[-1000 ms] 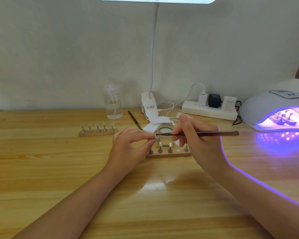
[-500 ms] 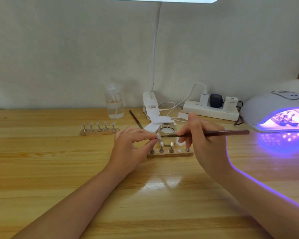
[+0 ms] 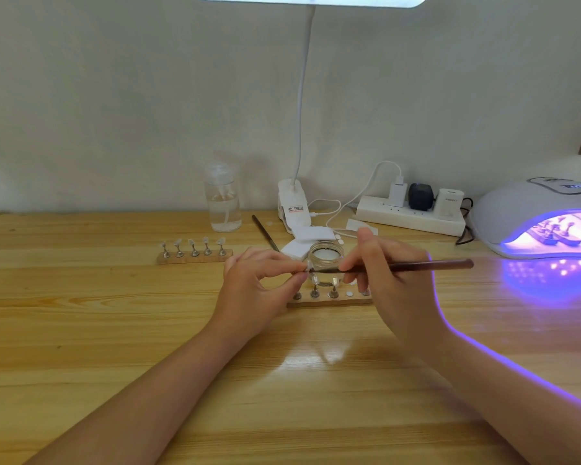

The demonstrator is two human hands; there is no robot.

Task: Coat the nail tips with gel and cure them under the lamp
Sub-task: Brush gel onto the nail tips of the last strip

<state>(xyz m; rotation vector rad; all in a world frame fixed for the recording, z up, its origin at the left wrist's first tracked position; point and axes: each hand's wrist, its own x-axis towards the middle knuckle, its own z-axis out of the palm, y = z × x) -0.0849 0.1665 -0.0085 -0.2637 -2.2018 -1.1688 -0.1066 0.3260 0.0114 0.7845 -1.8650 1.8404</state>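
Since the earlier frames, both hands hold position at frame centre. The left hand (image 3: 255,283) pinches a nail tip (image 3: 308,265); the right hand (image 3: 388,273) grips the brush (image 3: 399,266), bristles touching it. The lamp (image 3: 544,219) glows at right edge; bare table (image 3: 81,313) lies left.

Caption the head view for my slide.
Left hand pinches a nail tip while right hand brushes gel on.

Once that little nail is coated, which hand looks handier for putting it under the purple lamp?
Probably the left hand: it already pinches the nail tip, while the right hand grips the brush. The lamp sits rightward, so it must reach across.
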